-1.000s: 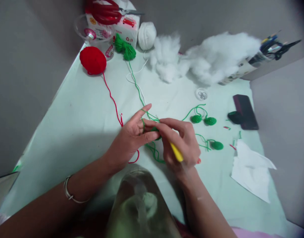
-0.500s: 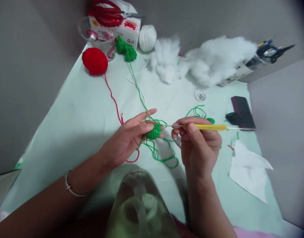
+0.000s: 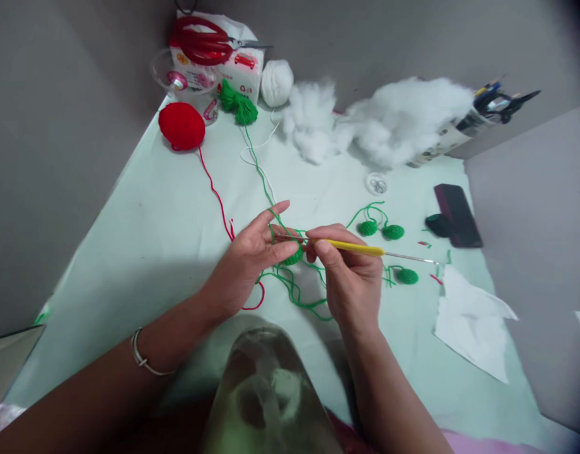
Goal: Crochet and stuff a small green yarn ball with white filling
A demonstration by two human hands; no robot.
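Observation:
My left hand (image 3: 252, 261) pinches a small green crochet piece (image 3: 294, 255) under its thumb, the index finger raised with green yarn (image 3: 258, 165) running over it. That strand leads back to a green yarn bundle (image 3: 239, 104). In my right hand (image 3: 349, 277) is a crochet hook with a yellow handle (image 3: 359, 247), its thin metal tip above the green piece near the left fingers. Exactly how the tip meets the yarn is too small to tell. Loose green loops (image 3: 294, 293) lie on the table below the hands.
Green crocheted pieces (image 3: 393, 232) lie right of my hands. Red yarn (image 3: 181, 126), red-handled scissors (image 3: 202, 41), a white yarn ball (image 3: 277, 83) and white stuffing (image 3: 403, 120) stand along the back. A small white dish (image 3: 376, 183), dark phone-like object (image 3: 458, 214) and white paper (image 3: 474, 325) are rightward.
My right hand has moved left, bringing the hook's tip across the green piece to the left fingers. More green pieces now show at right. The view has shifted slightly.

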